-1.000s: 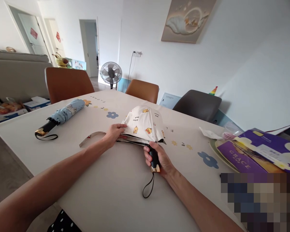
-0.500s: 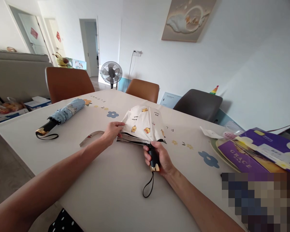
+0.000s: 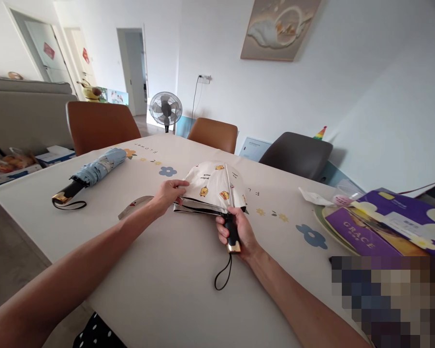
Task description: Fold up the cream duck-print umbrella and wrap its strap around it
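Observation:
A white folding umbrella [image 3: 213, 186] with yellow duck prints lies half collapsed on the table [image 3: 159, 290]. My right hand [image 3: 241, 232] is closed around its black handle with a gold end cap; a black wrist loop hangs below. My left hand [image 3: 168, 193] pinches the left edge of the canopy fabric. A white strap [image 3: 134, 205] lies on the table just left of that hand.
A folded light-blue umbrella [image 3: 89, 176] lies at the table's left. Purple boxes [image 3: 384, 224] on a plate sit at the right. Brown chairs [image 3: 99, 125] and a dark chair [image 3: 297, 154] stand behind the table, with a fan [image 3: 166, 110] further back.
The canopy has sunk lower and flatter. My left hand shifted slightly along the fabric edge, and my right hand moved the handle a little up and away.

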`<action>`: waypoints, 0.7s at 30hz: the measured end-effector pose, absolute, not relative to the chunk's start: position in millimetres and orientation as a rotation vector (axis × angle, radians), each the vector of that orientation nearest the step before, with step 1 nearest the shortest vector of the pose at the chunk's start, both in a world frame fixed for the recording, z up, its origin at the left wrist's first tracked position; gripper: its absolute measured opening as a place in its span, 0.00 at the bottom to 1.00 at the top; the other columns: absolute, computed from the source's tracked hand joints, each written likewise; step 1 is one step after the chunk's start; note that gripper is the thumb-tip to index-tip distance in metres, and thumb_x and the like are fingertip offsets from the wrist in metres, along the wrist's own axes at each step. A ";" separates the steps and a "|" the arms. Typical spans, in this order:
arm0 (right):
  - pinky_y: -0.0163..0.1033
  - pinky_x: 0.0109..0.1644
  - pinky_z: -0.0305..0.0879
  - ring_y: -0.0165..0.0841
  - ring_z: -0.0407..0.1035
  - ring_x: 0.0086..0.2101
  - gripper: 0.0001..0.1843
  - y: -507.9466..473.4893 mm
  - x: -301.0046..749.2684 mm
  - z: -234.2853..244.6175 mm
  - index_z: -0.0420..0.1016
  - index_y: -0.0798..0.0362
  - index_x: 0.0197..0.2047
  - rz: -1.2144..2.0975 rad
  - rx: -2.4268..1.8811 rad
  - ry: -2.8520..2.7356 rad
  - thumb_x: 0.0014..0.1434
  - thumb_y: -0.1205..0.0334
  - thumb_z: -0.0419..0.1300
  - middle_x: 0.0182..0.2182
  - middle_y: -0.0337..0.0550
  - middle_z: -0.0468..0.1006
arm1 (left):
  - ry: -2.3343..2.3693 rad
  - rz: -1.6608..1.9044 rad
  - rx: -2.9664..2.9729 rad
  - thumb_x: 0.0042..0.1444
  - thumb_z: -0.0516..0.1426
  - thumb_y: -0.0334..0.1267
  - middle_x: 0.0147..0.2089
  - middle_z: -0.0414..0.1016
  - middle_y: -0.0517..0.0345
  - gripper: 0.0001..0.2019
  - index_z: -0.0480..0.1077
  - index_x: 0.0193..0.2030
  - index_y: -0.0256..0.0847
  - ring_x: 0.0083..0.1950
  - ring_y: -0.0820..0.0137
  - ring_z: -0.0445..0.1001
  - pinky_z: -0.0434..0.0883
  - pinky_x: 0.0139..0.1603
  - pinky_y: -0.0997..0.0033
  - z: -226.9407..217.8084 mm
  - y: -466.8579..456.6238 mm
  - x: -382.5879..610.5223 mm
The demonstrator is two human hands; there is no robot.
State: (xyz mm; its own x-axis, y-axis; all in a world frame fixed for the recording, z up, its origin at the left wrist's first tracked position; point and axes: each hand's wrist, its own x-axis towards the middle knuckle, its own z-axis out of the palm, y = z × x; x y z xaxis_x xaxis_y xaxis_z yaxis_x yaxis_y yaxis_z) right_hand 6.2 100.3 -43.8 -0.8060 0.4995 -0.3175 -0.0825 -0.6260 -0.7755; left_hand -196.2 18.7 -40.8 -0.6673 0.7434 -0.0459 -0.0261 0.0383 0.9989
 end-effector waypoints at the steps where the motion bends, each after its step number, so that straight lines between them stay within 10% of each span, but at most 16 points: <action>1: 0.30 0.13 0.56 0.23 0.51 0.13 0.15 100.5 6.1 -44.0 0.61 0.53 0.23 2.464 -0.768 -1.134 0.56 0.53 0.51 0.17 0.34 0.62 | 1.742 1.690 0.730 0.42 0.58 0.30 0.27 0.64 0.62 0.13 0.74 0.38 0.35 0.18 0.81 0.62 0.66 0.20 0.74 -41.5 18.8 -197.5; 6: 0.30 0.13 0.57 0.23 0.52 0.13 0.11 100.7 5.1 -45.7 0.61 0.53 0.25 2.431 -0.782 -1.138 0.56 0.58 0.52 0.17 0.34 0.64 | 2.115 1.645 0.896 0.45 0.57 0.30 0.41 0.72 0.53 0.14 0.74 0.41 0.39 0.38 0.67 0.72 0.72 0.38 0.67 -46.7 17.5 -205.0; 10: 0.31 0.12 0.58 0.23 0.55 0.14 0.10 99.7 4.4 -48.7 0.61 0.53 0.25 2.377 -0.712 -1.201 0.54 0.59 0.56 0.21 0.34 0.67 | 2.383 1.628 1.683 0.54 0.51 0.30 0.57 0.67 0.53 0.16 0.72 0.47 0.43 0.60 0.63 0.62 0.60 0.61 0.58 -41.5 17.4 -192.0; 21: 0.32 0.12 0.56 0.26 0.57 0.10 0.14 71.0 3.8 -49.0 0.64 0.55 0.22 1.924 -0.784 -1.631 0.53 0.55 0.54 0.10 0.35 0.64 | 2.301 1.190 2.616 0.62 0.48 0.37 0.65 0.58 0.51 0.19 0.61 0.60 0.46 0.68 0.62 0.50 0.54 0.64 0.53 -40.5 23.5 -149.0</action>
State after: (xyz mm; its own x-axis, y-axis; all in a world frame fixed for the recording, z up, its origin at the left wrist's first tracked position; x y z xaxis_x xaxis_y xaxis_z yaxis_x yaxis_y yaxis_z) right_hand 3.8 71.0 -49.0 -0.7120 0.6935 -0.1101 -0.0052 -0.1620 -0.9868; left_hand -149.0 23.5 -40.5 0.0803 0.6585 0.7482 0.9912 -0.1318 0.0096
